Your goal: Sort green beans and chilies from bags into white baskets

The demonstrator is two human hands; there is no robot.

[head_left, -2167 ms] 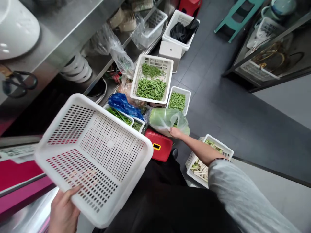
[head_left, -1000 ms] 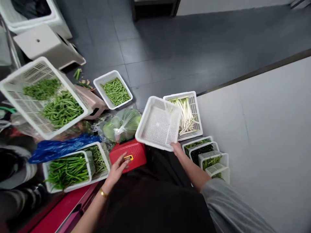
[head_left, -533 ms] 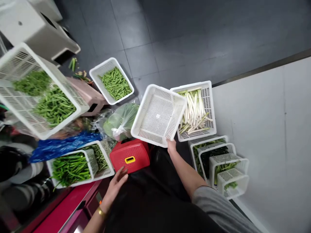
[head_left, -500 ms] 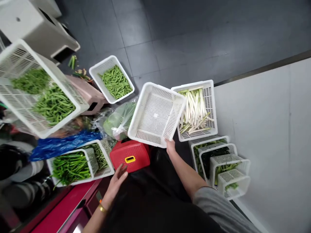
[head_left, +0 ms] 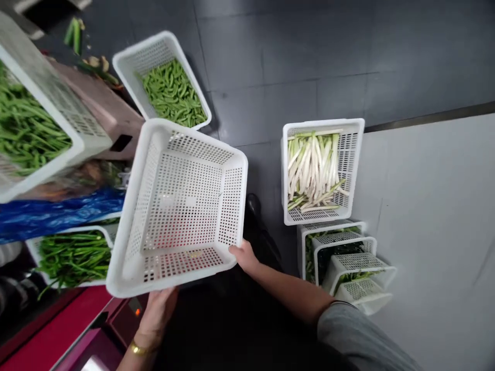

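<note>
My right hand (head_left: 245, 256) grips the near right corner of an empty white plastic basket (head_left: 189, 201), its thumb over the rim. The basket is held up in front of me, tilted with its inside toward me. Below its near rim is my left hand (head_left: 158, 306), a gold bracelet at the wrist. Its fingers pass behind the basket and are hidden, so I cannot tell whether they grip it. Some red shows through the holes in the basket's bottom. Past the raised basket's far left edge stands a white basket of green pea pods (head_left: 172, 93).
On the right stands a white basket of pale, long-stemmed vegetables (head_left: 315, 165), with several white baskets (head_left: 348, 257) nearer me. A basket of long green vegetables (head_left: 77, 257), a blue plastic bag (head_left: 58, 211) and a pinkish stool (head_left: 104, 108) are on the left. A dark shoe (head_left: 254, 205) shows on the floor.
The empty basket has moved left and closer to me in my right hand, away from the pale vegetables. My left hand, before apart near a red stool, is now under the basket's near rim.
</note>
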